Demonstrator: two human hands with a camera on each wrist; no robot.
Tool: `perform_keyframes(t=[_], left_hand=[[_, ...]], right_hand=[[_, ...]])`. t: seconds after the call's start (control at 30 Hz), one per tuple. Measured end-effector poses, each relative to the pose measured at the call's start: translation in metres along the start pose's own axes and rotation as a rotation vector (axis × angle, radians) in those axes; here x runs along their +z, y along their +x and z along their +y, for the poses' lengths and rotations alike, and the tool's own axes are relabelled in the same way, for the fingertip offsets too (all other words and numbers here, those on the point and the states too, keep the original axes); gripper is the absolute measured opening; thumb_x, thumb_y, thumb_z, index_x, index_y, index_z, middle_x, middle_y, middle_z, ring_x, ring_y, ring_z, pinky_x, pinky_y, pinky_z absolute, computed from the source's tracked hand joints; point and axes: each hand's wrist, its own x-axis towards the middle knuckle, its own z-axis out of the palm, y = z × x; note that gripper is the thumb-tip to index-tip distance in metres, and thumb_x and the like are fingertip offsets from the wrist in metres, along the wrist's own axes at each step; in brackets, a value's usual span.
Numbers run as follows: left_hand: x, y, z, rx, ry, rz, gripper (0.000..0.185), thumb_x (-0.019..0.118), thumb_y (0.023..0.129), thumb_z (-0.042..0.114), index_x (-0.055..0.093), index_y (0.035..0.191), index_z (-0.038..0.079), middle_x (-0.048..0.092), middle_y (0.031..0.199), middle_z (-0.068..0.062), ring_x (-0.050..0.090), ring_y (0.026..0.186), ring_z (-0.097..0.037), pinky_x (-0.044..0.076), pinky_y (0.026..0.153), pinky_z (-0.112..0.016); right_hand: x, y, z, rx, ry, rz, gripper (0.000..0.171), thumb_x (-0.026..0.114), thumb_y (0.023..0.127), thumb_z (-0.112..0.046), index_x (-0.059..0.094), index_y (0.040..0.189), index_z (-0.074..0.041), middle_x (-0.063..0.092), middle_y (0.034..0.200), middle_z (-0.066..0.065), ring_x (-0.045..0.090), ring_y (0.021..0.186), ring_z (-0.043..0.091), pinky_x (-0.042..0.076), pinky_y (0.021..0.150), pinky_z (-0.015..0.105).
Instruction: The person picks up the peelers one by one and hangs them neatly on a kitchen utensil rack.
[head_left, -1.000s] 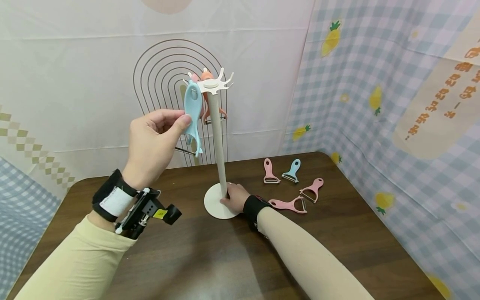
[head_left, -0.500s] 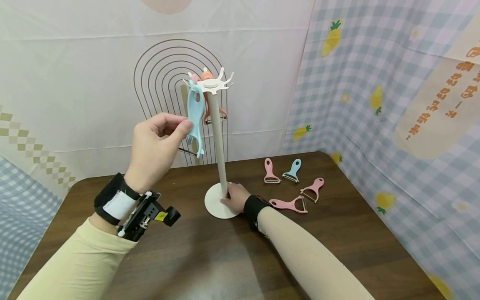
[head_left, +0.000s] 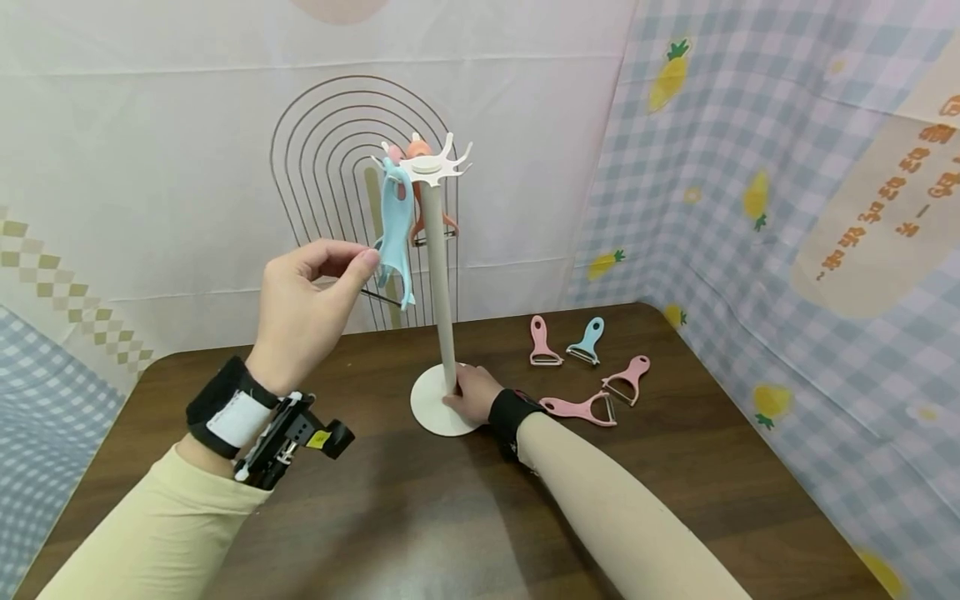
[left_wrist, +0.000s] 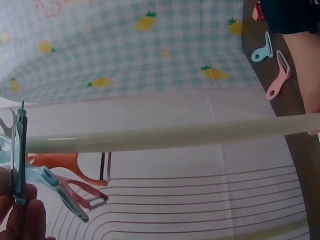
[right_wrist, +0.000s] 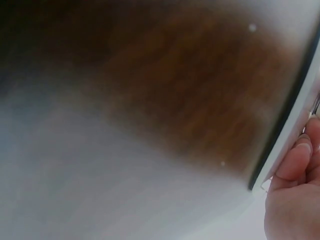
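At the top left of a white hook stand (head_left: 438, 283), a light blue peeler (head_left: 397, 217) hangs with its blade end down. My left hand (head_left: 300, 308) pinches the lower left side of this peeler between thumb and fingers. The left wrist view shows the peeler edge-on at the fingertips, with another light blue forked part (left_wrist: 50, 177) behind it. An orange peeler (left_wrist: 65, 162) and a pink peeler (left_wrist: 82, 191) also hang there. Low down, my right hand (head_left: 477, 395) grips the foot of the pole at the round base (head_left: 431, 408); the right wrist view is mostly blurred.
Right of the stand lie a pink peeler (head_left: 539, 337), a blue peeler (head_left: 588, 337) and two more pink peelers, one (head_left: 573, 409) close by the right wrist. The brown table (head_left: 360, 508) ends at a white cloth (head_left: 525, 208) and a checked cloth (head_left: 697, 250).
The left hand has shifted slightly down, and the light blue peeler has swung a little to the right toward the pole. The right hand stays on the stand's foot.
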Motion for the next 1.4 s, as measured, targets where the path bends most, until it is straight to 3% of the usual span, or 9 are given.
perform_keyframes(t=[0.37, 0.5, 0.63, 0.87, 1.03, 1.2, 1.4], left_hand=[[-0.009, -0.014, -0.018, -0.002, 0.033, 0.005, 0.021, 0.069, 0.091, 0.029, 0.075, 0.097, 0.010, 0.070, 0.089, 0.000, 0.059, 0.077, -0.011, 0.044, 0.066, -0.022], [-0.005, -0.022, -0.035, -0.007, 0.047, 0.001, 0.024, 0.068, 0.092, 0.031, 0.074, 0.097, 0.009, 0.068, 0.084, 0.001, 0.056, 0.070, -0.013, 0.043, 0.061, -0.022], [0.006, -0.033, -0.059, -0.052, 0.038, -0.019, 0.029, 0.067, 0.092, 0.033, 0.070, 0.104, 0.007, 0.069, 0.089, -0.001, 0.060, 0.074, -0.014, 0.047, 0.066, -0.019], [0.027, -0.059, -0.105, -0.191, 0.039, -0.120, 0.046, 0.068, 0.091, 0.038, 0.061, 0.123, 0.006, 0.067, 0.104, -0.006, 0.065, 0.091, -0.020, 0.051, 0.078, -0.032], [0.042, -0.077, -0.129, -0.314, 0.094, -0.259, 0.061, 0.064, 0.091, 0.049, 0.054, 0.134, 0.008, 0.065, 0.112, -0.009, 0.063, 0.099, -0.025, 0.051, 0.082, -0.042], [0.057, -0.089, -0.141, -0.386, 0.131, -0.339, 0.061, 0.063, 0.090, 0.050, 0.052, 0.135, 0.009, 0.065, 0.115, -0.011, 0.063, 0.102, -0.026, 0.051, 0.083, -0.043], [0.079, -0.096, -0.151, -0.410, 0.151, -0.410, 0.058, 0.065, 0.091, 0.046, 0.055, 0.132, 0.006, 0.065, 0.114, -0.013, 0.064, 0.100, -0.026, 0.051, 0.083, -0.041]], right_hand=[[-0.001, -0.002, -0.003, 0.006, 0.009, 0.000, 0.040, 0.068, 0.093, -0.021, 0.056, 0.127, -0.005, 0.063, 0.116, 0.011, 0.058, 0.105, 0.021, 0.045, 0.093, 0.037], [-0.002, -0.003, -0.003, 0.029, -0.001, -0.006, 0.041, 0.068, 0.092, -0.022, 0.055, 0.127, -0.005, 0.062, 0.114, 0.011, 0.057, 0.103, 0.021, 0.045, 0.092, 0.037], [-0.002, -0.004, -0.002, 0.057, -0.047, -0.009, 0.043, 0.068, 0.093, -0.025, 0.055, 0.128, -0.005, 0.061, 0.110, 0.011, 0.055, 0.102, 0.023, 0.043, 0.093, 0.038], [-0.004, -0.014, -0.002, 0.023, -0.109, -0.014, 0.049, 0.066, 0.094, -0.030, 0.051, 0.132, -0.005, 0.056, 0.111, 0.008, 0.050, 0.102, 0.022, 0.042, 0.092, 0.038], [-0.019, -0.030, -0.004, 0.005, -0.129, -0.036, 0.046, 0.064, 0.094, -0.032, 0.050, 0.131, -0.008, 0.054, 0.112, 0.007, 0.050, 0.106, 0.021, 0.042, 0.093, 0.037], [-0.041, -0.044, 0.001, -0.008, -0.153, -0.037, 0.043, 0.062, 0.096, -0.030, 0.051, 0.132, -0.009, 0.055, 0.116, 0.008, 0.053, 0.107, 0.022, 0.044, 0.093, 0.038], [-0.066, -0.055, 0.030, -0.023, -0.219, 0.053, 0.037, 0.061, 0.097, -0.028, 0.054, 0.127, -0.008, 0.058, 0.115, 0.009, 0.058, 0.104, 0.022, 0.047, 0.089, 0.038]])
